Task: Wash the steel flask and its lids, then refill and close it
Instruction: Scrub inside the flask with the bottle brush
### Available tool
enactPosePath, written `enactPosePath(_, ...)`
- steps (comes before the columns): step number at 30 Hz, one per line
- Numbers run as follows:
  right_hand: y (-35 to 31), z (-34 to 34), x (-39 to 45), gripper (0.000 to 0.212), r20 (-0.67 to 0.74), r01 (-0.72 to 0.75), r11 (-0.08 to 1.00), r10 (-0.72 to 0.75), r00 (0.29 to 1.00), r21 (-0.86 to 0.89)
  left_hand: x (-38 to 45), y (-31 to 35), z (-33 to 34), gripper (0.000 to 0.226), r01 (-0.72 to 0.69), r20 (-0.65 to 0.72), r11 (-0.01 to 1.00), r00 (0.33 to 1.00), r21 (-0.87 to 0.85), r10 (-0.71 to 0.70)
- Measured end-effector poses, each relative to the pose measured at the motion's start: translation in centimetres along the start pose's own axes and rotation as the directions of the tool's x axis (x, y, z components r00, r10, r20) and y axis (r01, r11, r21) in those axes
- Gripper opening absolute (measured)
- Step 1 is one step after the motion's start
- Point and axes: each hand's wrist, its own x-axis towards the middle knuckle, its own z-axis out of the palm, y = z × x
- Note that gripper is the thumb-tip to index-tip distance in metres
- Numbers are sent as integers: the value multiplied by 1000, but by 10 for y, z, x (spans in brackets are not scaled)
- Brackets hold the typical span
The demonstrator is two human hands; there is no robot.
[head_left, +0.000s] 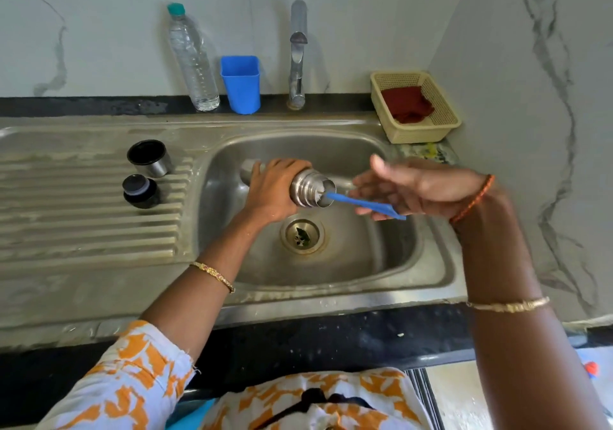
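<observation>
The person's left hand point(275, 194) is wrapped round the body of the steel flask point(308, 187), holding it on its side over the sink point(431, 263) with the open threaded mouth turned right, likely so drips fall into the basin and the brush can go straight in. The right hand point(408, 190) pinches the handle of a blue brush point(361, 202) in lightly curled fingers, its bristled end just inside the mouth. The steel cup lid point(150, 158) and the black stopper point(141, 191) sit apart on the ribbed draining board at left, probably waiting their turn, while the water bottle point(194, 61) by the far wall looks ready for refilling.
</observation>
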Motion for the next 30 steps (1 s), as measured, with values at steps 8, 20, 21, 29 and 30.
enactPosePath(8, 41, 35, 81, 53, 211, -206, 860, 118, 970, 466, -2, 5, 9, 70, -76, -34, 991, 996, 111, 81)
enactPosePath(20, 42, 36, 72, 8, -161, 94, 865, -16, 987, 492, -9, 16, 5, 61, 588, 497, 106, 755, -802, -428)
enactPosePath(21, 44, 37, 70, 8, -191, 123, 885, -39, 981, 450, -9, 15, 5, 50, 556, 571, -164, 722, -815, -392)
enactPosePath(29, 41, 58, 63, 56, -252, 203, 965, -241, 937, -165, 18, 32, 7, 56, 416, 649, -500, 539, -759, -537)
enactPosePath(30, 39, 57, 60, 59, -226, 189, 919, -277, 934, -346, 20, 33, 6, 49, 395, 633, -496, 525, -773, -569)
